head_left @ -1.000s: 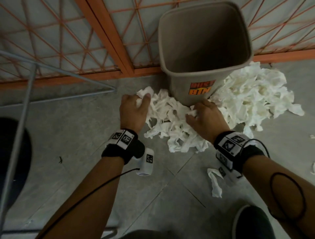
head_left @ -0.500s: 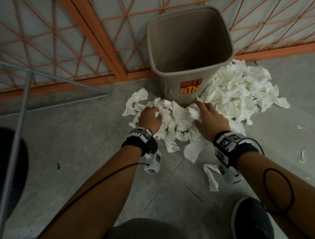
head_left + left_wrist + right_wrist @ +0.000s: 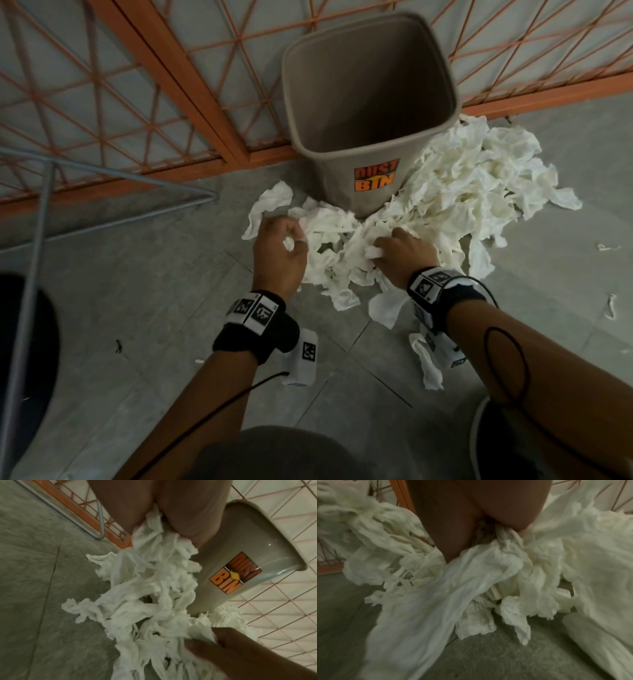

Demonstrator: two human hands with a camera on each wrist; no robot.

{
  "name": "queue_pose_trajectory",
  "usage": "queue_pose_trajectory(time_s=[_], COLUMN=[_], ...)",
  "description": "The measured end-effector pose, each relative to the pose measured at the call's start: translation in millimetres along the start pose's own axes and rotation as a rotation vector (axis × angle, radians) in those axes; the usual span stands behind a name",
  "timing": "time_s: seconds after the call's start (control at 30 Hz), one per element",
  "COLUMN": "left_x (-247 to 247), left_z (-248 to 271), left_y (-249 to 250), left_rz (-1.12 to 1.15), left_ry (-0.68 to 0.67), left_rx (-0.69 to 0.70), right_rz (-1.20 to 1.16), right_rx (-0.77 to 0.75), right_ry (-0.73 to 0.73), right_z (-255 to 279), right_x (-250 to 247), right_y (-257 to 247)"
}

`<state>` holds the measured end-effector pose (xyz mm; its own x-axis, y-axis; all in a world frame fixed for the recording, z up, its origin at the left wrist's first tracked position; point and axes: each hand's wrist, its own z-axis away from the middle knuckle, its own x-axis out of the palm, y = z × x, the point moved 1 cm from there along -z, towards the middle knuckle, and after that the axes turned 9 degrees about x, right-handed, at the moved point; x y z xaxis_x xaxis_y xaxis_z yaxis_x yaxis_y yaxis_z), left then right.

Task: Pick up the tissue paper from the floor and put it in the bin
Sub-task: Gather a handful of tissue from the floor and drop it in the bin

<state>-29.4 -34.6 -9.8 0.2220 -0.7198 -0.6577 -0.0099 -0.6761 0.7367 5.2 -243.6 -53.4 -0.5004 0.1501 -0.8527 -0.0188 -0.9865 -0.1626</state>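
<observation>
A heap of crumpled white tissue paper (image 3: 459, 192) lies on the grey floor around the front and right of a taupe bin (image 3: 368, 113) marked DUST BIN, which stands upright and looks empty. My left hand (image 3: 284, 246) grips a bunch of tissue (image 3: 154, 536) at the heap's left part, fingers curled round it. My right hand (image 3: 394, 251) clutches another bunch (image 3: 503, 536) in front of the bin. Both bunches trail down into the heap (image 3: 150, 601). The bin (image 3: 243, 566) is just right of the left hand.
An orange wire-mesh panel (image 3: 178, 68) runs behind the bin. A grey metal rod frame (image 3: 113, 178) lies at left beside a dark round object (image 3: 24, 359). Loose tissue scraps (image 3: 428, 363) lie near my right wrist and further right (image 3: 609, 305). My shoe (image 3: 493, 442) is at bottom right.
Both hands have closed on tissue and drawn it together in front of the bin; the left hand moved in from the heap's left edge toward the middle.
</observation>
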Motion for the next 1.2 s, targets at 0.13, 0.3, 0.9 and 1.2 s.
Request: queue_pose_trajectory(time_s=[0.13,0.3,0.9,1.2], left_x=[10,48,5,-8], left_z=[8,25,26,27], left_y=[-2,-17,8,43], left_rz=[0.017,-0.200,0.066,0.199], left_ry=[-0.104,-0.405,-0.125,-0.097], left_rx=[-0.112,-0.239,-0.054,-0.109], right_rz=[-0.193,-0.540,-0.248,-0.288], right_rx=[0.056,0.103,0.060,-0.011], right_ry=[0.043,0.211,-0.184,-0.042], right_z=[5,9,24,32], right_x=[0,-9,31,25], right_y=[3,16,27,26])
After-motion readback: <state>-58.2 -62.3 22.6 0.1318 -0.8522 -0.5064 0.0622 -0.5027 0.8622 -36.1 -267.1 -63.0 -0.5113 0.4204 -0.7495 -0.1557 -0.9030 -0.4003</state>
